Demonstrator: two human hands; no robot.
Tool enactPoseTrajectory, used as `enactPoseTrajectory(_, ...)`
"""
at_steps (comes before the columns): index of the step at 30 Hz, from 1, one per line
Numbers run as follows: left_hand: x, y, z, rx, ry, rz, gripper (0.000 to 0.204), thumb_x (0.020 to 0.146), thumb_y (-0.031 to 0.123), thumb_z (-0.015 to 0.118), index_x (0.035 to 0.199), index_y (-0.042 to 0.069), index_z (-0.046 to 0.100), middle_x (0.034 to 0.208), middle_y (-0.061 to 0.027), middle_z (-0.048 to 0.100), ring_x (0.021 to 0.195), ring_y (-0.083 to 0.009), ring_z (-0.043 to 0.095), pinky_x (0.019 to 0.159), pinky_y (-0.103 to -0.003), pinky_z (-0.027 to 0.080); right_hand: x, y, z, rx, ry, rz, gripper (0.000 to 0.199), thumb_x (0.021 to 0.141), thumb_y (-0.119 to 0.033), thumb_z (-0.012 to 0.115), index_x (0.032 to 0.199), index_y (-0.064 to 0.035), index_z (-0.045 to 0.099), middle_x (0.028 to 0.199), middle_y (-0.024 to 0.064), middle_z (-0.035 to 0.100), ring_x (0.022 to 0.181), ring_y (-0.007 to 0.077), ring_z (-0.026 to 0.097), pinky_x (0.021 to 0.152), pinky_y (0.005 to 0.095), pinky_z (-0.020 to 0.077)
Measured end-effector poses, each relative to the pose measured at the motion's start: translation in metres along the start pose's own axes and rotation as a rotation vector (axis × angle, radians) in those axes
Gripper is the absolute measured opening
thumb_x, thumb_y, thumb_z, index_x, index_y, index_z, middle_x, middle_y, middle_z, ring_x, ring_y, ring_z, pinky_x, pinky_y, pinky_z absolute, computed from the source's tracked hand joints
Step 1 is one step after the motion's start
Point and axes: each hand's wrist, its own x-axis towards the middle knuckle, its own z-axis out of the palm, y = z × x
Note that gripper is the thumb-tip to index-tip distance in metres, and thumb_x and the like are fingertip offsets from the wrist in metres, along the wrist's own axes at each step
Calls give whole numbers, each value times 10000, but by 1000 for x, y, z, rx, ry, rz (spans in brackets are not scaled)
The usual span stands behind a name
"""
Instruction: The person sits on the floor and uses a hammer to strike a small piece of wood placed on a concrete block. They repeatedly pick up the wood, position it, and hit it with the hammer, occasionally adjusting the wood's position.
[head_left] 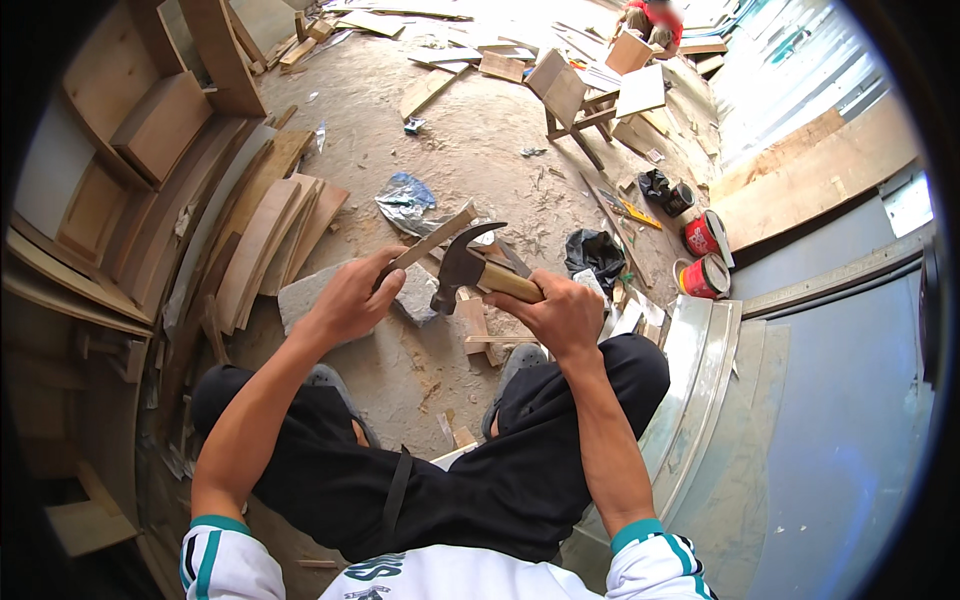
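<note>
My right hand [560, 308] is closed round the wooden handle of a claw hammer [464, 268]. The hammer's dark metal head points down and its curved claw points up and to the right. In my left hand [357, 292] a narrow wooden strip [438, 236] is pinched between thumb and fingers, tilted up to the right. The hammer head is right beside this strip; whether they touch I cannot tell. Below both hands lie a pale stone block [412, 298] and small wood pieces [478, 325] on the dusty floor.
Curved boards [262, 250] lean in a stack at the left. A black plastic bag [594, 256], red cans [706, 232] and a yellow-handled tool [634, 212] lie to the right. Farther off are a wooden chair [580, 100], scrap boards [432, 92] and another person [655, 22].
</note>
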Motion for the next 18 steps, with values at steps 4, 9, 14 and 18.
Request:
enactPoseTrajectory(4,1,5,4,-191,-156,-172,291,1029,310,470,1056,25,524,664,-78,553,538,-153,530,510,-318,413,0,1,2,6,47,86,652,685,-736,687,629,-89,624,519,83,566,461,272,589,453,387,453)
enactPoseTrajectory(9,-2,3,15,-649,-218,-331,421,1045,442,393,860,76,489,611,18,473,470,-73,454,438,-255,379,4,-7,2,25,33,186,670,699,-739,674,636,-73,626,551,104,601,486,289,617,464,400,473)
enactPoseTrajectory(14,-3,1,22,-764,-255,-441,459,1043,491,352,881,83,488,599,36,424,427,-62,365,382,-231,319,4,-5,10,-53,71,142,672,745,-735,642,653,-70,628,570,129,614,518,329,634,471,423,477)
enactPoseTrajectory(18,-6,-15,44,-664,-101,-505,491,1031,525,354,883,81,503,603,46,404,429,-53,336,372,-246,289,18,-10,18,-108,-115,156,675,796,-728,584,711,-63,665,625,159,652,575,341,671,514,431,518)
